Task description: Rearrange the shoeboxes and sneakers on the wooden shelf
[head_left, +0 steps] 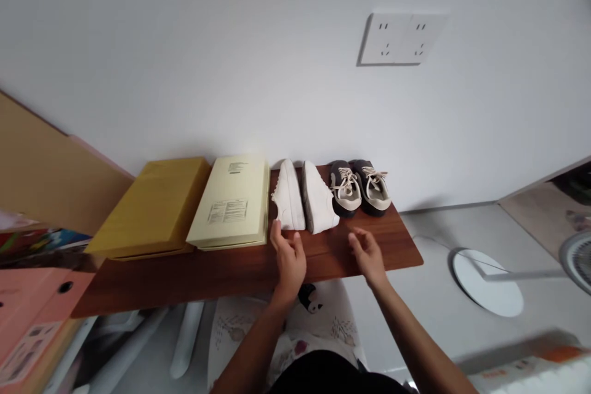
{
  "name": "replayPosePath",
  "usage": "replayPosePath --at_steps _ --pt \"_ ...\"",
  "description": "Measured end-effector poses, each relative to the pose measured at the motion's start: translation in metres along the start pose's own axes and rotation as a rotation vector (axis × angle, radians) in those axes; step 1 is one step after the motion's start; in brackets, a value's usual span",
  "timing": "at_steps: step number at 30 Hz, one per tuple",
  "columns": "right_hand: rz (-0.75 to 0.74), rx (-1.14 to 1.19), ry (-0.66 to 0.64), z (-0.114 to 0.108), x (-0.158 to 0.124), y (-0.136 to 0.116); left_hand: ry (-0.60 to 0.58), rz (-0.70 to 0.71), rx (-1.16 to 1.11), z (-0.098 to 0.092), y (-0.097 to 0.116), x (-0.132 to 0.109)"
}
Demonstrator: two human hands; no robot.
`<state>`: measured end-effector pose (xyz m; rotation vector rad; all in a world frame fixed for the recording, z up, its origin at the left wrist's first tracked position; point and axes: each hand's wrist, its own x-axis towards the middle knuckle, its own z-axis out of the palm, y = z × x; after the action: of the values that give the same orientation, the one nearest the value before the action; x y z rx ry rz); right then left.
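Note:
A pair of white sneakers (pixel 302 200) stands on a dark wooden table (pixel 221 274), toes toward me. Beside them to the right sits a pair of dark sneakers (pixel 360 188) with cream laces. My left hand (pixel 289 258) hovers open just in front of the left white shoe, fingers near its toe. Over the table, a little in front of the dark pair, is my right hand (pixel 367 252), open with fingers loosely spread. Neither hand holds anything.
Two closed boxes lie left of the shoes: a pale cream box (pixel 233 203) and a mustard yellow box (pixel 154 206). A wall with a double socket (pixel 401 38) rises behind. Pink boxes (pixel 32 320) stand at the left; a white lamp base (pixel 487 280) is on the floor, right.

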<state>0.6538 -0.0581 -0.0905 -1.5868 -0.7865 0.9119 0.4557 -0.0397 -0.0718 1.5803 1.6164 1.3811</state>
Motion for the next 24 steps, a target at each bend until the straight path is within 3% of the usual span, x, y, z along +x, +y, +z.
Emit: replayPosePath --at_steps 2,4,6,9,13,17,21,24 --pt "-0.317 -0.243 0.233 -0.022 0.021 -0.008 -0.105 0.144 0.01 0.022 0.024 0.0" --pt "-0.504 -0.466 0.326 -0.031 0.05 -0.022 -0.32 0.278 0.011 0.057 0.052 0.014" --pt "-0.537 -0.559 0.313 -0.033 0.079 -0.034 -0.483 0.262 0.061 0.096 0.078 0.035" --pt "-0.47 -0.515 0.312 -0.037 0.109 -0.043 -0.571 0.058 0.165 0.137 0.101 0.067" --pt "-0.25 -0.136 0.485 -0.05 0.12 -0.039 -0.499 -0.181 -0.101 0.144 0.1 0.084" --pt "-0.002 0.277 0.435 -0.052 0.124 -0.031 -0.421 -0.588 -0.539 0.142 0.091 0.08" --pt "0.1 0.165 0.389 -0.046 0.128 -0.028 -0.386 -0.816 -0.577 0.152 0.094 0.074" --pt "0.082 -0.021 0.4 -0.045 0.127 -0.031 -0.395 -0.757 -0.6 0.155 0.1 0.071"
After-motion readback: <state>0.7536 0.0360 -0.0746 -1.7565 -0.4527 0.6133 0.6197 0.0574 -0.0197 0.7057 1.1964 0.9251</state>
